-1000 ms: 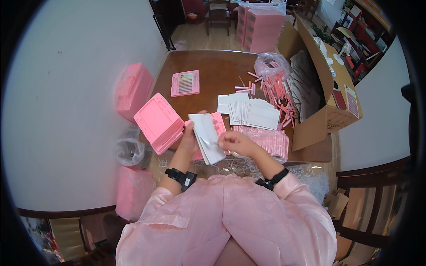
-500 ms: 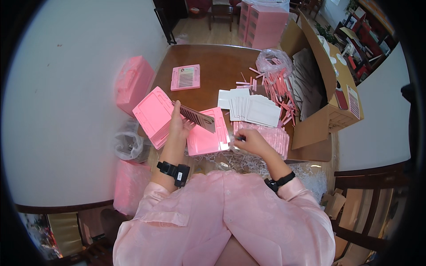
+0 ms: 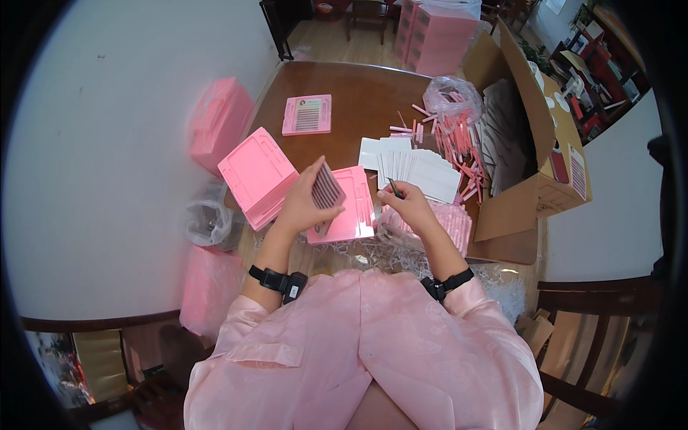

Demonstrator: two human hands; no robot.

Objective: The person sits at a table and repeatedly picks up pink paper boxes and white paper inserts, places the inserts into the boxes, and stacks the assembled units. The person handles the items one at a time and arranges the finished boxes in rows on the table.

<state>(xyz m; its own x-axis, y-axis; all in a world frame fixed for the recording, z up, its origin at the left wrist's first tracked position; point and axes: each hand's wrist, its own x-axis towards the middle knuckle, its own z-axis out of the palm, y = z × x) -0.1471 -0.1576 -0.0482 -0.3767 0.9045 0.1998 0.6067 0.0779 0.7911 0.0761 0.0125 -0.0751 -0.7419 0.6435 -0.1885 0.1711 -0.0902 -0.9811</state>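
My left hand [image 3: 304, 203] holds a small card with dark rows of lashes [image 3: 327, 192], tilted on edge above an open pink tray [image 3: 350, 209] on the brown table [image 3: 358, 100]. Just right of that tray, my right hand [image 3: 411, 204] pinches a thin dark tweezer-like tool [image 3: 395, 188] with its tip pointing up. A fan of white cards [image 3: 419, 170] lies just beyond the right hand. A stack of pink trays [image 3: 256, 175] sits left of my left hand.
A filled pink lash tray [image 3: 307, 115] lies farther back. Pink sticks [image 3: 459, 147] and a clear bag [image 3: 451, 93] sit by an open cardboard box [image 3: 534, 136]. Pink bags [image 3: 218, 122] hang left. Shredded paper [image 3: 387, 251] lines the near edge. Pink boxes [image 3: 441, 32] stand behind.
The white sheet I held a second ago is gone. My left hand has turned the dark lash card more upright, and my right hand has risen with the tool.
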